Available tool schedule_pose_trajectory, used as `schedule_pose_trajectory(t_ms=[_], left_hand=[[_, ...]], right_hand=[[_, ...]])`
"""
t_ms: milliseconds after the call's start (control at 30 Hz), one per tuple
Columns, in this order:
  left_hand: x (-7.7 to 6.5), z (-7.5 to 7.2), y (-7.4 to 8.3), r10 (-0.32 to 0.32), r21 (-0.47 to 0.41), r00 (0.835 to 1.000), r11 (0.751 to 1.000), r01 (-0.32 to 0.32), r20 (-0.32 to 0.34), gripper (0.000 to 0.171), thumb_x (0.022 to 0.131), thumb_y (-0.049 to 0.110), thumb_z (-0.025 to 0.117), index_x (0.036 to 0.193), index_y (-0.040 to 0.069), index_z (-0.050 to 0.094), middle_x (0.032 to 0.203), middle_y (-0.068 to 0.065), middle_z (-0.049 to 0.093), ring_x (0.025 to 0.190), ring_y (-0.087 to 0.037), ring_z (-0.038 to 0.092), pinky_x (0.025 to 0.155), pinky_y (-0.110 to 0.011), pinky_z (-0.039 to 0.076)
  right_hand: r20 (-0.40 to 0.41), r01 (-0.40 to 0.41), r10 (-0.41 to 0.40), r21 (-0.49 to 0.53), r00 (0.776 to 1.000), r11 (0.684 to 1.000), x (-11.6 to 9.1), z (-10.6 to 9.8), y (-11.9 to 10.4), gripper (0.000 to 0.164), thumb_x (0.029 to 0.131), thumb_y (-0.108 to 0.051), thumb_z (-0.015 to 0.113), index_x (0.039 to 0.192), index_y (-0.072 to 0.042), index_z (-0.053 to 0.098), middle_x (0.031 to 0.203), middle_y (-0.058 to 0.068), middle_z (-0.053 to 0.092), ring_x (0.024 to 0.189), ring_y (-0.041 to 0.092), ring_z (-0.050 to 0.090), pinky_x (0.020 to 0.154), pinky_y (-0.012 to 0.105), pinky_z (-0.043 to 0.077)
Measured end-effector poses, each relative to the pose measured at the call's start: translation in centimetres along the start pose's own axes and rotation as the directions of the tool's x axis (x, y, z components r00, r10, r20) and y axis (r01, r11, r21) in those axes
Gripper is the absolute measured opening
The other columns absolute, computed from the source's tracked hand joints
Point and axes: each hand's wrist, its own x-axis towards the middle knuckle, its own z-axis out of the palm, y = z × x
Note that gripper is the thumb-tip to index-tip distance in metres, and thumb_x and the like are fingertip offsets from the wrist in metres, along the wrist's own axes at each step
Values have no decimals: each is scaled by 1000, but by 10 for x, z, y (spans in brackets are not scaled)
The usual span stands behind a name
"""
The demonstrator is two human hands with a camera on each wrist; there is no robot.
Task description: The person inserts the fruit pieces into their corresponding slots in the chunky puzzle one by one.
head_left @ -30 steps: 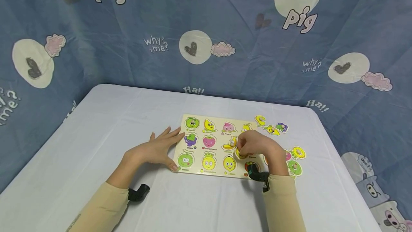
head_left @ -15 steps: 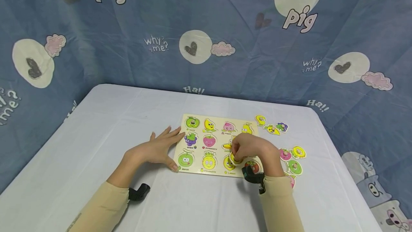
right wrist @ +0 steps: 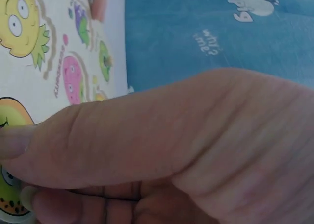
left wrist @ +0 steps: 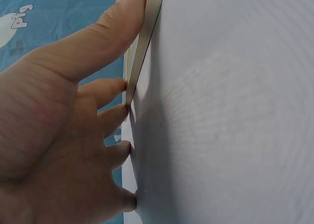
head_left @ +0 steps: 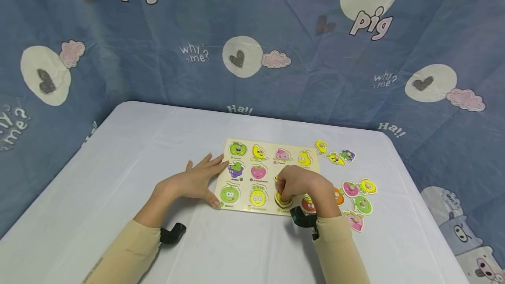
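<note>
A cream fruit puzzle board point(head_left: 243, 191) lies flat on the table. My left hand point(head_left: 191, 183) is spread at the board's left side, its thumb and fingertips touching the edge; the left wrist view shows the thumb point(left wrist: 93, 42) against the rim. With bent fingers, my right hand point(head_left: 301, 183) pinches a round yellow fruit puzzle piece point(head_left: 283, 203) over the lemon picture in the bottom row. The fingers hide most of the piece and the banana picture above it. In the right wrist view the thumb point(right wrist: 113, 140) covers much of the board.
Loose knobbed pieces lie right of the board: a green round one point(head_left: 362, 205), a pink peach point(head_left: 354, 221), a yellow ring-like one point(head_left: 368, 186) and several others. Behind them are grapes point(head_left: 348, 155) and yellow pieces point(head_left: 321, 147). A blue printed cloth point(head_left: 252, 91) hangs behind the table.
My right hand has moved left and slightly toward me with the yellow puzzle piece, from near the orange picture to the lemon picture. My left hand has stayed at the board's edge.
</note>
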Motion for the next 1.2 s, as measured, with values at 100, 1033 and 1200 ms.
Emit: schedule_pose_trajectory(t_ms=[100, 1033, 1200], left_hand=[[1, 0, 0, 1, 3, 1000, 1000, -1, 3, 128, 55, 59, 88, 159, 20, 26, 169, -5, 10, 156, -39, -1, 111, -80, -1], [-1, -1, 2, 3, -8, 1000, 1000, -3, -2, 126, 56, 57, 89, 158, 19, 27, 169, -6, 11, 155, -41, -1, 110, -81, -1], [-1, -2, 3, 5, -5, 1000, 1000, -5, -1, 126, 56, 57, 89, 159, 19, 27, 169, -5, 10, 155, -41, -1, 110, -81, -2]], right_hand=[[-2, 1, -1, -21, 1000, 1000, 1, 1, 0, 18, 72, 3, 69, 66, -14, 65, 63, -3, 52, 58, 13, 45, 52, 24, 35], [-12, -35, 35, -18, 999, 999, 4, 5, -2, 13, 73, -1, 72, 68, -12, 68, 64, -3, 55, 59, 13, 46, 52, 25, 34], [-39, -53, 55, 43, 998, 998, 2, 1, 2, 10, 77, -9, 76, 72, -12, 68, 70, 0, 63, 64, 15, 54, 57, 25, 43]])
